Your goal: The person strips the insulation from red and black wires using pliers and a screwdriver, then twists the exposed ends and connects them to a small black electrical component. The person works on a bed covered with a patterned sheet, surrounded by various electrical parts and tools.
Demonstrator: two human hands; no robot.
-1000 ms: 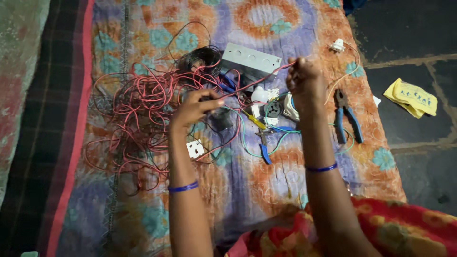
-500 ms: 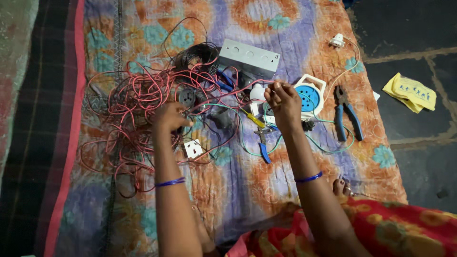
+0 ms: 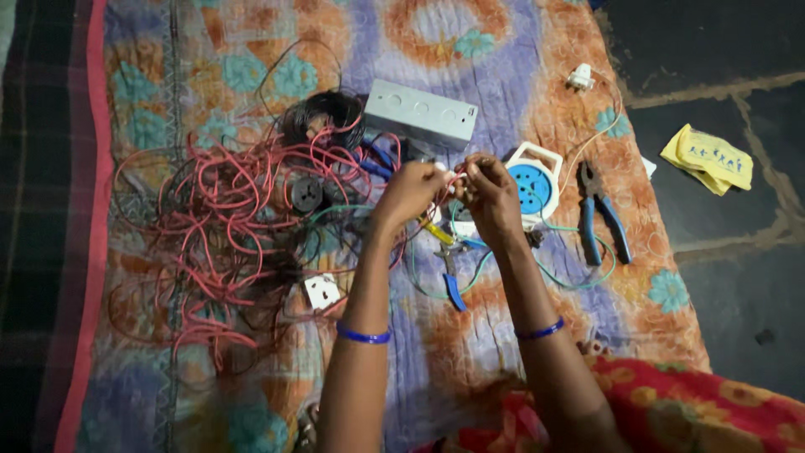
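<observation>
My left hand (image 3: 408,191) and my right hand (image 3: 489,195) meet over the middle of the patterned quilt (image 3: 251,67), both pinching the end of a red wire (image 3: 453,178) between their fingertips. The wire runs left into a big tangle of red wire (image 3: 218,226). Each wrist carries a blue bangle. A grey metal switch box (image 3: 421,113) lies just beyond my hands. Right of my right hand sits a white and blue round socket (image 3: 533,186).
Blue-handled pliers (image 3: 602,220) lie to the right, and a blue-handled cutter (image 3: 450,277) with green wire below my hands. A white switch (image 3: 321,290), a black round part (image 3: 306,192), a small white plug (image 3: 580,77) and a yellow cloth (image 3: 708,157) on the dark floor are around.
My hands were apart with the red wire stretched between them. They have come together at the middle, and the view has shifted slightly.
</observation>
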